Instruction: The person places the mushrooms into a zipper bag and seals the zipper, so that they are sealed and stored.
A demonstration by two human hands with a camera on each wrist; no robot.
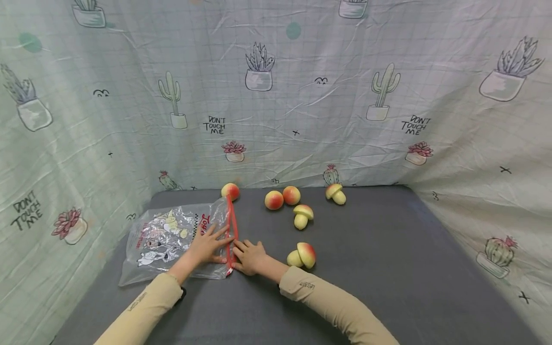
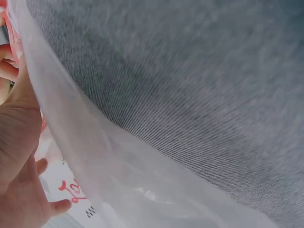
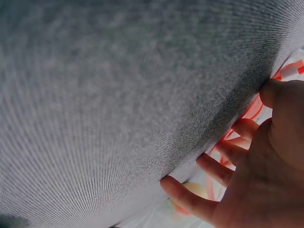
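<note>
A clear plastic zip bag point(image 1: 133, 258) printed with cartoon figures and red lettering lies flat on the left of the grey table. Its red zip edge point(image 1: 230, 215) faces right. My left hand point(image 1: 204, 247) rests on the bag near that edge, fingers spread. My right hand point(image 1: 251, 258) touches the red edge from the right, its fingers apart and slightly bent in the right wrist view. By the near corner of the bag is the zip's slider end point(image 1: 229, 271). In the left wrist view, part of the bag's film point(image 2: 118, 166) lifts in front of the left hand.
Red-and-yellow peach-like fruits lie at the back: one point(image 1: 230, 191) behind the bag's corner, two point(image 1: 273, 200) point(image 1: 292, 195) side by side. Three toy mushrooms point(image 1: 336, 193) point(image 1: 303, 216) point(image 1: 302, 255) lie to their right and nearer. A cactus-print cloth point(image 1: 276, 120) hangs behind the table point(image 1: 388, 258).
</note>
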